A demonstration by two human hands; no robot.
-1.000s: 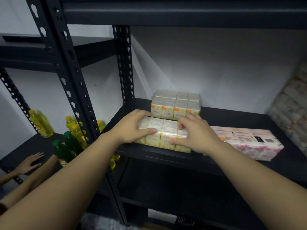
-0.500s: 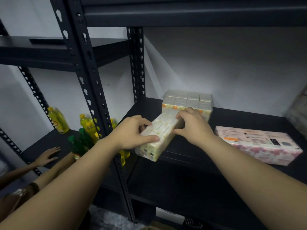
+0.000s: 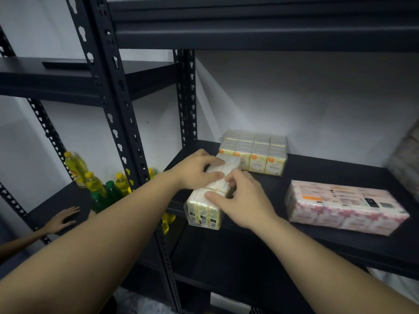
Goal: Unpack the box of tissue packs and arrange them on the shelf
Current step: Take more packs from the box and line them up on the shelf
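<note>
A cream-and-yellow tissue pack [image 3: 205,210] lies lengthwise at the left end of the black shelf [image 3: 328,241], one end jutting over the front edge. My left hand [image 3: 195,169] grips its far part from the left side. My right hand [image 3: 243,199] holds its near part from the right, thumb on top. A second pack of the same kind [image 3: 255,152] stands upright behind it by the wall. A pink flowered tissue pack [image 3: 344,209] lies flat to the right.
A black slotted upright [image 3: 118,123] rises just left of my arms. Yellow and green bottles [image 3: 99,186] crowd the neighbouring shelf, where another person's hand [image 3: 61,219] rests. More wrapped packs [image 3: 405,164] lean at the far right. A lower shelf sits below.
The pack has been turned from lying across the shelf front to pointing front to back. My right hand has slid from its far end to its near part.
</note>
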